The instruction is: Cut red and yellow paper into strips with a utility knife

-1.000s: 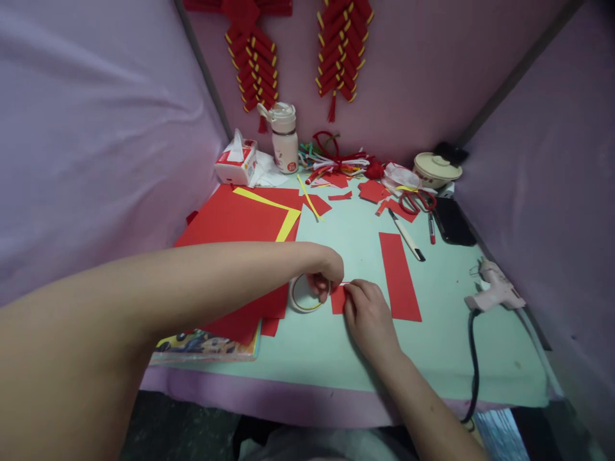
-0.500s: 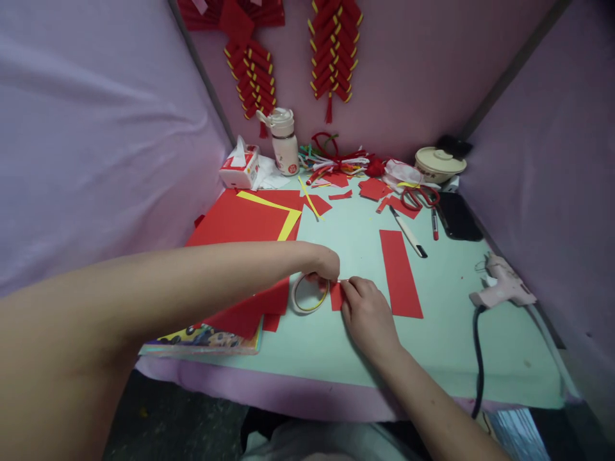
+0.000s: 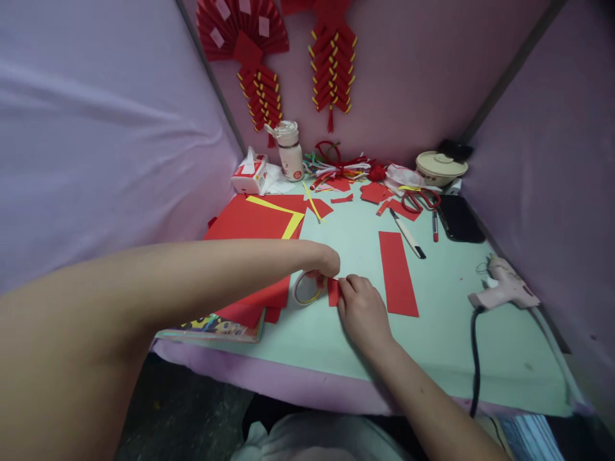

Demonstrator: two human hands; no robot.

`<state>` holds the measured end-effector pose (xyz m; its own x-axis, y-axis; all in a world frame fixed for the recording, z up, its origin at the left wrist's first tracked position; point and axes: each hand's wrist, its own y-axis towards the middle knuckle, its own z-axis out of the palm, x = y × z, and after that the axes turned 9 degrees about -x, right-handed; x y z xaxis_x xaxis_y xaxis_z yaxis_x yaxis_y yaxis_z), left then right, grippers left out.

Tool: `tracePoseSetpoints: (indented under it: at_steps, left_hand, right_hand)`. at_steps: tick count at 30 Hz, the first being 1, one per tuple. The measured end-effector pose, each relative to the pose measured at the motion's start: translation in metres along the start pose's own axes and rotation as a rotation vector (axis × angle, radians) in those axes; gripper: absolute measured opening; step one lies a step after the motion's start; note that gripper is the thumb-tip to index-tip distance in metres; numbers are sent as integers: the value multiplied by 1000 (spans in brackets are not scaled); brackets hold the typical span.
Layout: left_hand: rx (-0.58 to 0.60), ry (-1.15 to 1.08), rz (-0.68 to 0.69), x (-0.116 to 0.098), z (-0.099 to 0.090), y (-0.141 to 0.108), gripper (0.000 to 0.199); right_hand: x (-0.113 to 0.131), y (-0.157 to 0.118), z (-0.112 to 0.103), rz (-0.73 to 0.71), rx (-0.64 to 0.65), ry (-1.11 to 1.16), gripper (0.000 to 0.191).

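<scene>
My left hand point(image 3: 327, 260) is closed at the upper edge of a roll of tape point(image 3: 296, 297); its fingertips are mostly hidden under the bent wrist. The roll stands tilted, its ring facing me. Just right of it, a small piece of red paper point(image 3: 333, 296) lies on the table. My right hand point(image 3: 361, 307) presses its closed fingertips on that paper's upper right edge, where a thin pale strip shows between the hands. A longer red paper strip point(image 3: 398, 274) lies flat to the right of my right hand.
Large red sheets point(image 3: 254, 221) and a picture-covered pack point(image 3: 221, 325) lie left, under my forearm. A utility knife point(image 3: 407, 234), red scissors point(image 3: 421, 201), a phone point(image 3: 461, 219) and a glue gun point(image 3: 504, 285) with its cord are right. A bottle point(image 3: 291, 153) and tissue pack point(image 3: 250, 174) stand behind.
The camera view has tilted up slightly, showing more of the red wall fan. Both hands, the tape roll and the small paper keep nearly the same arrangement.
</scene>
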<state>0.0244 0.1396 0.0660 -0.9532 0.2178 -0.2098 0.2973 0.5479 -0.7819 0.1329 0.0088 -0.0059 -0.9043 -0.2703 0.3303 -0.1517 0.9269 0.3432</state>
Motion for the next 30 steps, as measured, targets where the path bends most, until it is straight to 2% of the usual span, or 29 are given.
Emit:
tracePoseSetpoints:
  at_steps: [3, 7, 14, 22, 30]
  left_hand:
    - [-15, 74, -83, -2, -1, -7, 18]
    - [-23, 102, -117, -4, -1, -15, 19]
    - [-43, 107, -83, -3, 0, -22, 15]
    - [-98, 105, -54, 3, 4, -26, 17]
    - [-142, 77, 12, 14, 8, -19, 16]
  right_hand:
    - [0, -1, -1, -3, -1, 0, 23]
    - [0, -2, -1, -23, -2, -26, 25]
    - [-1, -3, -4, -90, 52, -120, 34]
    - [-1, 2, -12, -140, 177, -182, 49]
    - [1, 6, -18, -173, 223, -222, 52]
